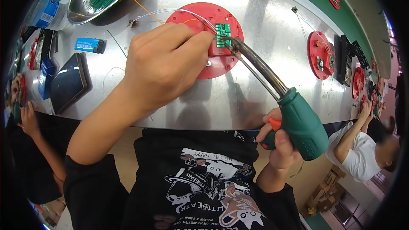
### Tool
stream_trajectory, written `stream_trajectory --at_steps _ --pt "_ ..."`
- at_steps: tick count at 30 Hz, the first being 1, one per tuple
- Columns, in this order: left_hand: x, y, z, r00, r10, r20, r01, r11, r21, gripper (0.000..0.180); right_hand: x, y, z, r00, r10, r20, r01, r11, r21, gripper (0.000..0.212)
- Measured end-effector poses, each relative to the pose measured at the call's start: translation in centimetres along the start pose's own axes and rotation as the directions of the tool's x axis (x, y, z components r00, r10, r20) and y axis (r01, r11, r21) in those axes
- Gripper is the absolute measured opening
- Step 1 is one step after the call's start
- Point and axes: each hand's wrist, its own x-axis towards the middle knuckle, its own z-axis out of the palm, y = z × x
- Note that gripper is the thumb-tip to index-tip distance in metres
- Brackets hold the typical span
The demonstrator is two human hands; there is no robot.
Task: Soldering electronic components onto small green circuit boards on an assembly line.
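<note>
My right hand [283,147] is wrapped round the grip of a green soldering gun [303,123], a finger at its orange trigger. The gun's long metal barrel slants up and left, its tip at a small green circuit board [222,29]. That board sits on a round red plastic disc [200,10] lying on the metal table. My left hand [166,64] rests over the disc's left side, fingers pinched together beside the board; what they hold is hidden behind the hand. White wires [164,11] and an orange wire [147,9] run past it toward the board.
A steel bowl [74,6] of green wires stands at the back left, near a bottle [44,15]. A blue box [90,44] and a dark phone [68,83] lie left. Another red disc [320,55] lies right. People [355,149] work on both sides.
</note>
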Motion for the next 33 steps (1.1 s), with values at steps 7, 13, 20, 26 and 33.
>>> stream_trajectory --at_steps 7,13,20,26,33 --pt "-0.1 -0.2 0.2 1.000 0.019 0.006 -0.019 1.000 0.012 0.023 0.0 0.3 0.1 1.000 -0.031 0.007 0.030 0.999 0.022 0.053" --pt "-0.1 -0.1 0.0 1.000 0.019 0.009 -0.019 1.000 0.014 0.024 0.5 -0.7 0.4 0.999 0.020 -0.031 -0.018 0.999 0.046 0.037" --pt "-0.1 -0.1 0.0 1.000 0.019 0.021 -0.020 0.999 0.030 0.023 0.7 -0.6 0.5 0.997 0.045 -0.059 -0.039 0.995 0.091 0.033" --pt "-0.1 0.0 0.0 1.000 0.015 0.014 -0.015 1.000 0.021 0.023 0.9 -0.9 0.4 0.991 0.112 -0.079 -0.102 0.988 0.120 0.035" --pt "-0.1 -0.1 0.0 1.000 0.018 0.015 -0.018 1.000 0.019 0.024 0.8 -1.1 0.0 0.986 0.158 -0.062 -0.150 0.982 0.112 0.042"
